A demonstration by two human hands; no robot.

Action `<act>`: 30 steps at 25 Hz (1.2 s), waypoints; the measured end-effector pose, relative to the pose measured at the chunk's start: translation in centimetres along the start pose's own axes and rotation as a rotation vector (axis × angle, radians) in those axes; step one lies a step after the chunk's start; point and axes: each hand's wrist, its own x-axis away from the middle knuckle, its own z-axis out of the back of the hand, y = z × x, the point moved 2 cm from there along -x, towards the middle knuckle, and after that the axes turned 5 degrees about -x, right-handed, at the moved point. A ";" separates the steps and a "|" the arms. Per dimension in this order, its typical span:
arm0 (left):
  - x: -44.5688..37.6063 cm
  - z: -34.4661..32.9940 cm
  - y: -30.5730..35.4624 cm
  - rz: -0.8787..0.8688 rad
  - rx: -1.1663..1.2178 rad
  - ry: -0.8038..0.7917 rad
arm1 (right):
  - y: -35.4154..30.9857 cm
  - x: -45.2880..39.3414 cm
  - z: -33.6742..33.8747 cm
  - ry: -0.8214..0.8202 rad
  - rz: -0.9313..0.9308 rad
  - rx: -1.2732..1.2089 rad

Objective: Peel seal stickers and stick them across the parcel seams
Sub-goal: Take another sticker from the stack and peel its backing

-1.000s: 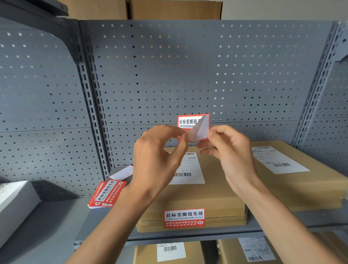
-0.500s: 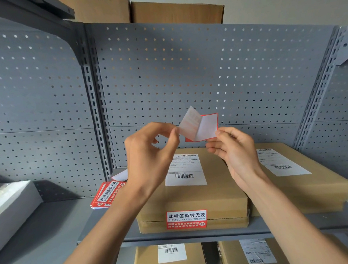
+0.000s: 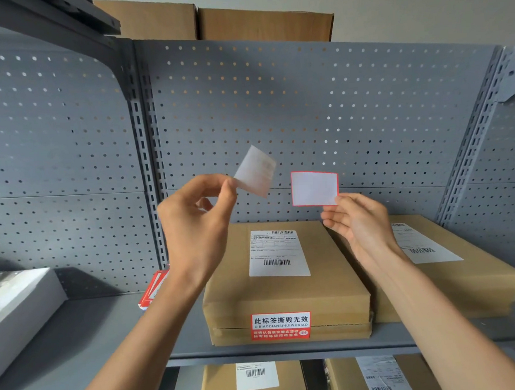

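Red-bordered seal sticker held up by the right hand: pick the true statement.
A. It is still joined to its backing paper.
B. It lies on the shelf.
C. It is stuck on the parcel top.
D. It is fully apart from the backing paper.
D: the right hand pinches the red-bordered seal sticker alone, while the left hand pinches the pale backing paper, with bare grey pegboard showing between them.

Four parcels (image 3: 287, 287), two hands (image 3: 196, 229), one peeled sticker (image 3: 314, 188).

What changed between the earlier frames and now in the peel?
The backing paper has come fully off the seal sticker: the left hand pulled it up and leftward, while the right hand keeps its grip on the sticker. The parcels and the sticker already on the front seam stayed put.
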 end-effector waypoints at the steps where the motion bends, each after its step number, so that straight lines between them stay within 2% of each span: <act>1: -0.1 0.3 0.1 0.005 0.001 0.013 | 0.1 -0.1 0.1 0.003 -0.009 0.006; 5: -1.0 2.2 -0.4 0.011 -0.006 0.066 | 0.0 -0.8 -1.7 -0.070 -0.019 0.166; 12: -2.0 7.4 -2.7 -0.008 -0.131 0.159 | 3.3 -2.0 -12.4 -0.410 -0.045 0.629; 16: -1.9 10.0 -3.9 -0.004 -0.219 0.185 | 6.8 -2.3 -18.0 -0.578 0.018 0.915; 24: -2.2 12.5 -4.7 -0.152 -0.433 0.295 | 12.4 -2.9 -22.8 -0.707 0.092 1.052; 30: -1.9 13.1 -5.7 -0.287 -0.545 0.350 | 13.5 -4.1 -22.8 -0.687 0.097 1.122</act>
